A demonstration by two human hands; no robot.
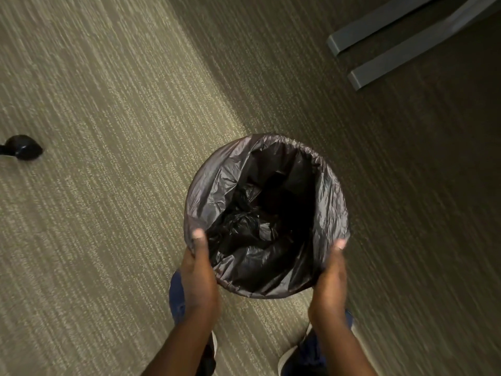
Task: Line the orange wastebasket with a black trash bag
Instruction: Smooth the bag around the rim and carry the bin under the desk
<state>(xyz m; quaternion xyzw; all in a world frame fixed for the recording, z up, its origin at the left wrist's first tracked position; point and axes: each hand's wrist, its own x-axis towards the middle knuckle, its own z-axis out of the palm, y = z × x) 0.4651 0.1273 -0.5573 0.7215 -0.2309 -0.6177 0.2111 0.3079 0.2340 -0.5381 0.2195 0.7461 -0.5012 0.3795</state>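
You are gripping the wastebasket from both sides, and everything here is placed against it. Nearest you, your left hand is closing on its near-left side, thumb hooked over the rim onto the black trash bag; your right hand is clasping the near-right side, thumb pressing the bag's fold. Whether the basket is being lifted or standing on the carpet, you cannot tell.

The risk: the folded-over film looks thin and slack, so sliding your thumbs could drag the fold off the rim and drop the bag inside; a hard tug may tear it.

The bag is draping over the whole rim, hiding the orange wall, and crumpling loosely at the bottom; nothing else is showing inside it. Left of the basket, well apart, a small black bundle is lying. Beyond it, far right, two grey bars are crossing the carpet.
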